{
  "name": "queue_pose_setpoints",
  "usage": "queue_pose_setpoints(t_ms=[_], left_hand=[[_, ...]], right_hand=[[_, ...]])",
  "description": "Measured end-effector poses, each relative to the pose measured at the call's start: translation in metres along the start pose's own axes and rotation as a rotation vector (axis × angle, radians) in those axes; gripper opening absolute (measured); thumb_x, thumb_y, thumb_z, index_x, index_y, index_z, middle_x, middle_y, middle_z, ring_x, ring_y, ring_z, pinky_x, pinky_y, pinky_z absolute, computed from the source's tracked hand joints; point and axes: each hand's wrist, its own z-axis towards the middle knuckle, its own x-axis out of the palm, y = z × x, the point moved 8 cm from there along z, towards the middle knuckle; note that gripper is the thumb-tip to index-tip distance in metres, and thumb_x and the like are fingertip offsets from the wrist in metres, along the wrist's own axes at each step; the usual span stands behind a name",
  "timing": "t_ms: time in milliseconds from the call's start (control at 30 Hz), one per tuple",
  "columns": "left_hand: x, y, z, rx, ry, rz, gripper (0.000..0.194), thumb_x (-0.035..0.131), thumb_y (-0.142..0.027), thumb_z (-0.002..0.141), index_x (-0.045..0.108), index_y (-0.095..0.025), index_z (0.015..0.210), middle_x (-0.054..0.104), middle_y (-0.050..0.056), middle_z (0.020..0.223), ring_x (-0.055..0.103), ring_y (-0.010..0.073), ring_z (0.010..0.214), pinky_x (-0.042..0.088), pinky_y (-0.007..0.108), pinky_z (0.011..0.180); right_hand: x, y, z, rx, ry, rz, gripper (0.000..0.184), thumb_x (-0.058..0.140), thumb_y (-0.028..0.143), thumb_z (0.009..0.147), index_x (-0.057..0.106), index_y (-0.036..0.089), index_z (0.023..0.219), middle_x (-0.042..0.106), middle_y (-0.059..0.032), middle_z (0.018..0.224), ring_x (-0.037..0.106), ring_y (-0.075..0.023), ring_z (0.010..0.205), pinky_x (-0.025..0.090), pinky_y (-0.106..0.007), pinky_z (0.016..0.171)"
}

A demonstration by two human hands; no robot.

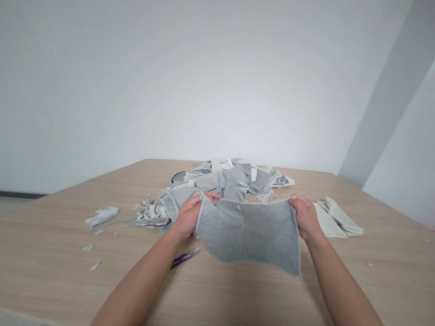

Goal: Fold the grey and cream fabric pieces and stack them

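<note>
A grey piece of fabric (251, 233) hangs stretched between my two hands above the table. My left hand (190, 215) is closed on its upper left corner, fingers over the top edge. At the upper right corner my right hand (305, 217) pinches the cloth between thumb and fingers. The lower edge hangs free and looks uneven. Partly behind my left forearm, small purple-handled thread snips (185, 258) lie on the table. Just beyond the cloth sits a heap of grey, white and striped fabric pieces (210, 181).
Cream fabric pieces (340, 219) lie to the right on the wooden table (384, 280). Thread scraps (102, 216) and small bits of lint are scattered at the left. Striped scraps (149, 216) spread from the heap's left side. A white wall (217, 81) stands behind the table.
</note>
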Motion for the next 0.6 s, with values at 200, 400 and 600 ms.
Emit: queue_pose_setpoints(t_ms=[200,400,600], left_hand=[[0.020,0.052,-0.008,-0.220,0.084,0.150,0.030,0.058,-0.044,0.076,0.067,-0.016,0.084,0.068,0.002,0.079,0.060,0.0166,0.069,0.045,0.026,0.064],[-0.003,0.070,-0.007,-0.047,-0.046,0.774,0.027,0.049,-0.038,0.080,0.065,-0.015,0.079,0.066,0.006,0.075,0.061,0.0211,0.075,0.045,0.032,0.071],[0.045,0.064,-0.016,0.222,0.170,0.983,0.025,0.044,-0.033,0.086,0.063,-0.020,0.095,0.066,0.006,0.089,0.061,0.0186,0.086,0.047,0.031,0.081]], right_hand=[[-0.009,-0.059,0.006,0.233,0.072,-0.122,0.016,0.052,0.034,0.068,0.046,0.020,0.063,0.044,0.0076,0.049,0.039,-0.0099,0.045,0.028,-0.022,0.044],[-0.048,-0.132,0.011,0.139,0.236,-0.845,0.014,0.051,0.028,0.072,0.053,0.017,0.063,0.055,0.0002,0.057,0.050,-0.0134,0.055,0.033,-0.023,0.054],[-0.020,-0.137,0.009,-0.082,0.416,-1.090,0.020,0.045,0.023,0.082,0.064,0.016,0.086,0.066,-0.0081,0.084,0.057,-0.0171,0.078,0.037,-0.026,0.071]])
